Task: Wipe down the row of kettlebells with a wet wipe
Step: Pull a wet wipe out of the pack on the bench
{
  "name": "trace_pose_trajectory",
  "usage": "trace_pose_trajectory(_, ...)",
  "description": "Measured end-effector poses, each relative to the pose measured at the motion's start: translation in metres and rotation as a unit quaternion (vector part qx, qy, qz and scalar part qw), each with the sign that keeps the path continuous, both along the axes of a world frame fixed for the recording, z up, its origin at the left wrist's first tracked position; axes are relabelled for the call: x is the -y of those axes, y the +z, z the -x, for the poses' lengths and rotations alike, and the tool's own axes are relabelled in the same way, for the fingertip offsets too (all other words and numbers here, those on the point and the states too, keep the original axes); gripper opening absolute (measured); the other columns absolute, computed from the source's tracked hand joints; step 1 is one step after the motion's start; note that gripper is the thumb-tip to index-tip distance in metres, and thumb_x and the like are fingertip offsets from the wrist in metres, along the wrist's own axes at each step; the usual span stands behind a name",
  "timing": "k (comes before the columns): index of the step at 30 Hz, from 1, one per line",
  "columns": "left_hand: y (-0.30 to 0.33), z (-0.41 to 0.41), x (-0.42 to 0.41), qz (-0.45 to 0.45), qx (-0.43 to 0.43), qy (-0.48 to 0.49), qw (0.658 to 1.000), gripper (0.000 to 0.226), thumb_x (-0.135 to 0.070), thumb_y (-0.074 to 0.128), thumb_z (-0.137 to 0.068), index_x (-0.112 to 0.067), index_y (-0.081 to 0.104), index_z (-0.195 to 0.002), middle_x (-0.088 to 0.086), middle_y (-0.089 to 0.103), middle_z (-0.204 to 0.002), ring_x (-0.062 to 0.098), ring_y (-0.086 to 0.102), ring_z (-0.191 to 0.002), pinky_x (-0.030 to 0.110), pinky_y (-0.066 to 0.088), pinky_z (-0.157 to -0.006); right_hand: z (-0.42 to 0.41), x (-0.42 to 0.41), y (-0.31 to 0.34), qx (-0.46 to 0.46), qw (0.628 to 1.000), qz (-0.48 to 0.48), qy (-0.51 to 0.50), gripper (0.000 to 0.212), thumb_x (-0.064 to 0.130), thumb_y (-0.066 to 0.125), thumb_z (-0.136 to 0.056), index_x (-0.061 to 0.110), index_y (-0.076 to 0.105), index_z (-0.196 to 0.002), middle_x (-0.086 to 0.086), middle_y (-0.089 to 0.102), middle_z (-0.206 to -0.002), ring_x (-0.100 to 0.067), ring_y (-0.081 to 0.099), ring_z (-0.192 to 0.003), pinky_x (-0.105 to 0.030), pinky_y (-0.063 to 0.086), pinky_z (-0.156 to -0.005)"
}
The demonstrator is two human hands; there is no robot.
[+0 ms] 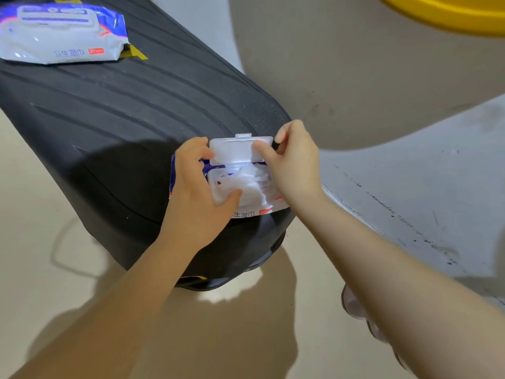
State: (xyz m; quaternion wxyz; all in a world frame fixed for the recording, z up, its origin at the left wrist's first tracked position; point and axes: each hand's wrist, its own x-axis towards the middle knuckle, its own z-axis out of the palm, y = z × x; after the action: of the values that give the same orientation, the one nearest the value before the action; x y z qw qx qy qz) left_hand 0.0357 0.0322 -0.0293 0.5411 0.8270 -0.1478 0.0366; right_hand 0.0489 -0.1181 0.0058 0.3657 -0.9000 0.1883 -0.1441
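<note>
Left hand (200, 187) is gripping the wipe pack (246, 184) at the black case's (123, 113) lower right edge; right hand (293, 160) is pinching its raised lid (237, 149). Second pack (60, 34) is lying upper left. No kettlebells showing.

Two wipe packs (226, 181) (60, 34), two hands (196, 192) (295, 165)

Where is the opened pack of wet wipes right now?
Centre of the head view, the opened pack lies at the near end of the black ribbed surface, held between the left hand and right hand.
</note>
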Motion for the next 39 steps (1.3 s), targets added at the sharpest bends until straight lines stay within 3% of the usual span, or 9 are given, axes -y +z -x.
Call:
trace_pose_trajectory(4,-0.004,-0.001,-0.001,-0.085,0.056,-0.015,0.995,0.033,-0.015,0.07,-0.072,-0.01,0.052,-0.099,0.014,0.025,-0.144,0.024,0.033,-0.13,0.008,0.026,-0.098,0.016,0.004,0.0,-0.005,0.991,0.0,0.131,0.002,0.018,0.065,-0.081,0.017,0.067,-0.082,0.0,0.06,-0.078,-0.015,0.055,-0.074,-0.024,0.044,-0.071)
trace_pose_trajectory(10,-0.001,0.0,0.001,-0.128,0.053,-0.04,0.99,0.014,-0.023,0.063,-0.077,-0.018,0.067,-0.09,0.011,0.023,-0.152,0.031,0.033,-0.134,0.042,0.042,-0.1,0.016,0.011,-0.003,-0.066,0.964,0.114,0.23,0.024,0.019,0.068,-0.083,0.012,0.071,-0.105,-0.005,0.067,-0.105,-0.008,0.05,-0.086,-0.018,0.037,-0.078)
trace_pose_trajectory(16,0.002,-0.002,0.002,-0.139,0.03,-0.023,0.99,0.008,-0.024,0.064,-0.082,-0.021,0.071,-0.079,0.001,0.015,-0.156,0.02,0.021,-0.14,0.028,0.028,-0.101,0.01,0.002,0.003,-0.077,0.98,0.077,0.166,0.012,0.011,0.061,-0.082,0.01,0.072,-0.077,-0.007,0.067,-0.087,-0.02,0.061,-0.082,-0.031,0.046,-0.078)
trace_pose_trajectory(22,0.004,-0.001,0.004,-0.149,0.026,-0.008,0.988,0.015,-0.03,0.058,-0.083,-0.02,0.068,-0.079,0.005,0.023,-0.154,0.024,0.028,-0.138,0.034,0.038,-0.093,0.01,0.007,0.0,-0.087,0.99,-0.073,0.086,0.027,0.017,0.043,-0.094,0.022,0.047,-0.068,0.005,0.054,-0.068,-0.025,0.056,-0.071,-0.04,0.05,-0.069)
trace_pose_trajectory(25,0.003,-0.003,0.004,-0.177,0.045,-0.01,0.983,0.013,-0.026,0.064,-0.081,-0.014,0.066,-0.076,0.011,0.035,-0.148,0.028,0.038,-0.132,0.036,0.043,-0.09,0.014,0.004,0.004,-0.053,0.984,-0.159,0.06,0.026,0.016,0.037,-0.097,0.023,0.044,-0.073,-0.012,0.066,-0.087,-0.024,0.055,-0.072,-0.03,0.048,-0.057)
trace_pose_trajectory(27,0.002,-0.004,0.004,-0.193,0.051,-0.008,0.98,0.017,-0.025,0.063,-0.082,-0.01,0.065,-0.076,0.011,0.038,-0.145,0.028,0.041,-0.128,0.034,0.042,-0.09,0.015,0.003,0.01,-0.012,0.966,-0.258,0.0,0.023,0.019,0.037,-0.097,0.023,0.044,-0.075,-0.023,0.066,-0.096,-0.024,0.057,-0.073,-0.031,0.047,-0.061)
trace_pose_trajectory(30,0.0,-0.006,0.003,-0.177,0.059,-0.015,0.982,0.018,-0.026,0.059,-0.083,-0.009,0.063,-0.081,0.01,0.038,-0.145,0.027,0.041,-0.129,0.039,0.043,-0.093,0.02,0.008,0.017,0.018,0.963,-0.265,-0.046,0.021,0.015,0.044,-0.095,0.018,0.046,-0.075,-0.007,0.056,-0.071,-0.008,0.051,-0.054,-0.023,0.045,-0.055)
trace_pose_trajectory(34,0.001,-0.006,0.002,-0.122,0.036,-0.033,0.991,0.048,-0.049,0.039,-0.077,-0.013,0.06,-0.101,0.011,0.036,-0.145,0.027,0.041,-0.128,0.035,0.037,-0.093,0.029,-0.004,0.016,-0.035,0.972,-0.231,0.021,0.016,0.006,0.048,-0.091,0.015,0.048,-0.078,-0.008,0.058,-0.072,-0.017,0.052,-0.053,-0.024,0.043,-0.05)
trace_pose_trajectory(39,-0.001,-0.006,0.006,-0.209,0.038,-0.021,0.977,0.028,-0.037,0.062,-0.08,-0.011,0.066,-0.09,0.008,0.039,-0.145,0.028,0.042,-0.128,0.046,0.042,-0.095,0.031,-0.013,0.022,0.005,0.958,-0.286,0.016,0.023,0.005,0.051,-0.092,0.019,0.046,-0.074,-0.005,0.055,-0.063,-0.014,0.051,-0.051,-0.016,0.039,-0.042)
